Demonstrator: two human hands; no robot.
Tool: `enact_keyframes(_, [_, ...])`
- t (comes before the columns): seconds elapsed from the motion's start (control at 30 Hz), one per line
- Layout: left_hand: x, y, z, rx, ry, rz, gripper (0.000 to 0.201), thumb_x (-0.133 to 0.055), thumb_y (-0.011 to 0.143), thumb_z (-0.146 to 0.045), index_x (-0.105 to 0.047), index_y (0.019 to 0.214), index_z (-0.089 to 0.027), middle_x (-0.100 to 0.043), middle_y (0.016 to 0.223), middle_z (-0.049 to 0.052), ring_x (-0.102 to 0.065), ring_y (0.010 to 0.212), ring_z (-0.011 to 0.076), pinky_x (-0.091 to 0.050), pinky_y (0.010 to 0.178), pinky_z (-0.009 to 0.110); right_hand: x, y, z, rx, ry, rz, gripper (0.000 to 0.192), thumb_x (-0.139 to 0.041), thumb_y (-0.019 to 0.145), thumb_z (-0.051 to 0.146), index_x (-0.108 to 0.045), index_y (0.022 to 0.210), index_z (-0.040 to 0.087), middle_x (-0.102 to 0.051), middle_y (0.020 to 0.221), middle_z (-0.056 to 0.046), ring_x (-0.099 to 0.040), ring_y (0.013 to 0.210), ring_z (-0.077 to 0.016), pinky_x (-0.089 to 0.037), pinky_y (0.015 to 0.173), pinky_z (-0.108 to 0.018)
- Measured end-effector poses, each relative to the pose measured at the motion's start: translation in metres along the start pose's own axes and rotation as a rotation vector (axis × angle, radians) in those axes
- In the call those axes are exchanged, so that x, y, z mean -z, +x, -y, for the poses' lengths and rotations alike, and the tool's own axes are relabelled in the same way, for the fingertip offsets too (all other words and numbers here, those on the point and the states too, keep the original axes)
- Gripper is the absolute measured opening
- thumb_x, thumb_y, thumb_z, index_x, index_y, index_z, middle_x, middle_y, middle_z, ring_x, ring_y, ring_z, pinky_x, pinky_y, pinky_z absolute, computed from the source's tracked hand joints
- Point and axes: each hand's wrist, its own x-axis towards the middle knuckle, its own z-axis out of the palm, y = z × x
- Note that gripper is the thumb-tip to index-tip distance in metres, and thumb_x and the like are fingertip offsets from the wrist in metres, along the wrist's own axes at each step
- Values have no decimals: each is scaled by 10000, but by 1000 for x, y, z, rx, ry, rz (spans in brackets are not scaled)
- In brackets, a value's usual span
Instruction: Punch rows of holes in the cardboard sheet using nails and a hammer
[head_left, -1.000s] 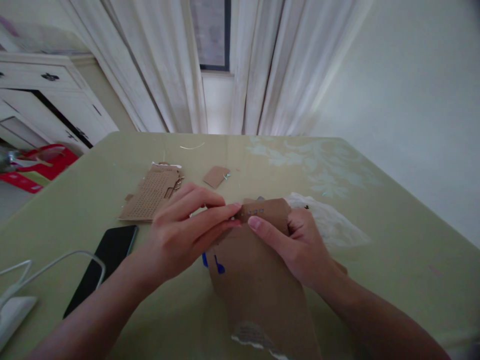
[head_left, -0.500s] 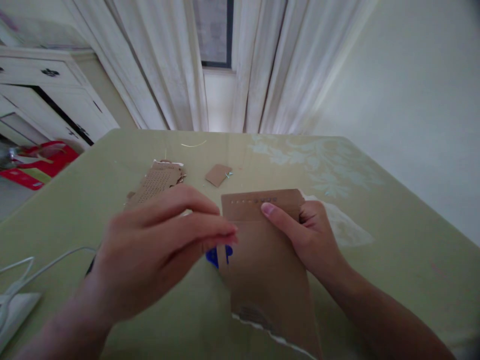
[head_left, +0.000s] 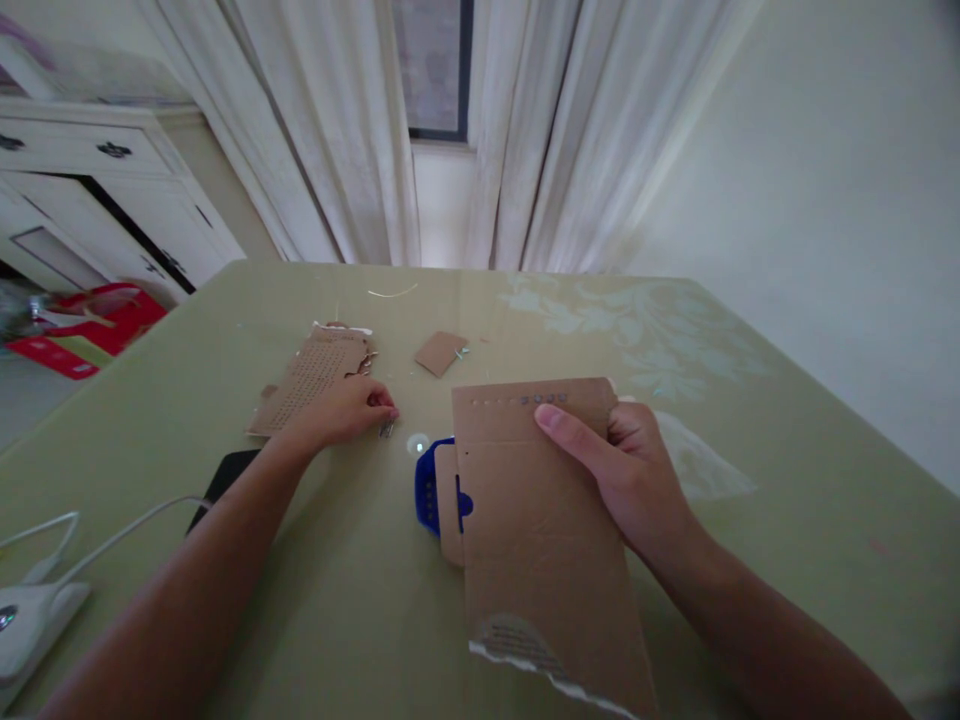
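Note:
My right hand (head_left: 634, 470) grips a long brown cardboard sheet (head_left: 540, 530) near its top edge, where a row of small holes and studs runs across. The sheet lies tilted over a blue tool (head_left: 429, 487) on the green table (head_left: 750, 520). My left hand (head_left: 341, 410) reaches out to the left, fingers pinched on a small metal piece (head_left: 387, 429) on the table beside a perforated cardboard piece (head_left: 309, 375). A small shiny round bit (head_left: 417, 444) lies between my hands.
A small cardboard scrap (head_left: 439, 352) lies further back. A black phone (head_left: 225, 475) and a white cable (head_left: 97, 530) with a white device (head_left: 30, 630) sit at the left. White plastic (head_left: 701, 465) lies right of my right hand. A white cabinet (head_left: 97, 200) and curtains (head_left: 465, 130) stand behind.
My left hand has left the cardboard sheet and moved left and away to the small metal piece. The sheet has swung up, uncovering the blue tool.

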Motion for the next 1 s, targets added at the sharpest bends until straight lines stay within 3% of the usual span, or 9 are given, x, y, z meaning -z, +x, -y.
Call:
enact_keyframes(0.2, [0, 1, -2, 38, 10, -27, 234, -685, 871, -425, -740, 872, -197, -791, 879, 80, -735, 827, 265, -521, 737, 344, 2, -4, -3, -56, -38, 57, 466, -880, 849, 594, -768, 735, 156, -704, 672, -45, -602, 546, -146, -437, 449, -214])
enact_keyframes(0.27, [2, -4, -12, 6, 29, -118, 242, -673, 921, -419, -741, 917, -187, -795, 941, 102, -738, 875, 281, -532, 777, 370, 1, -5, -4, -91, -1, 103, 463, -874, 860, 595, -778, 761, 153, -718, 688, -50, -617, 556, -149, -454, 461, -216])
enact_keyframes(0.37, [6, -21, -40, -229, 24, -396, 291, -638, 1012, -447, -760, 1091, -194, -789, 1096, 111, -732, 996, 295, -551, 911, 429, -2, -7, -5, -121, 99, 196, 424, -858, 888, 573, -810, 833, 156, -748, 728, -58, -678, 620, -174, -513, 514, -228])
enact_keyframes(0.47, [12, -42, -70, -431, 39, -546, 280, -630, 1050, -426, -773, 1167, -216, -768, 1176, 112, -706, 1132, 319, -538, 1030, 485, -4, -9, -5, -116, 192, 247, 367, -852, 909, 530, -826, 882, 165, -774, 773, -60, -717, 685, -181, -555, 579, -234])
enact_keyframes(0.53, [15, -54, -85, -508, -22, -546, 236, -656, 1045, -384, -783, 1148, -214, -771, 1165, 107, -714, 1122, 309, -547, 1033, 480, -5, -9, -4, -115, 225, 246, 346, -854, 914, 509, -828, 884, 165, -782, 785, -59, -717, 678, -171, -554, 586, -227])
enact_keyframes(0.7, [17, -76, -106, -777, -328, -408, 227, -706, 1015, -220, -772, 1229, -254, -794, 1145, 56, -747, 1008, 200, -595, 885, 300, -7, -10, -5, -118, 266, 272, 307, -859, 922, 474, -844, 917, 167, -796, 821, -54, -720, 676, -148, -550, 589, -207])
enact_keyframes(0.83, [10, -82, -120, -930, -459, -372, 175, -675, 1019, -180, -777, 1157, -216, -795, 1106, 80, -764, 969, 188, -602, 834, 269, -8, -12, -6, -181, 330, 344, 306, -870, 912, 473, -846, 889, 169, -792, 784, -42, -701, 609, -122, -541, 563, -189])
enact_keyframes(0.93, [10, -79, -121, -879, -420, -437, 187, -697, 1015, -210, -780, 1182, -222, -795, 1155, 77, -762, 1007, 194, -603, 852, 276, -4, -12, -1, -172, 338, 298, 295, -876, 898, 475, -854, 921, 182, -802, 781, -51, -730, 613, -158, -585, 585, -233])
enact_keyframes(1.0, [16, -74, -110, -751, -313, -512, 214, -692, 1026, -254, -783, 1219, -233, -795, 1175, 74, -755, 991, 199, -599, 817, 282, 1, -11, 5, -119, 349, 176, 264, -884, 884, 462, -854, 934, 204, -810, 789, -50, -745, 613, -192, -622, 605, -286])
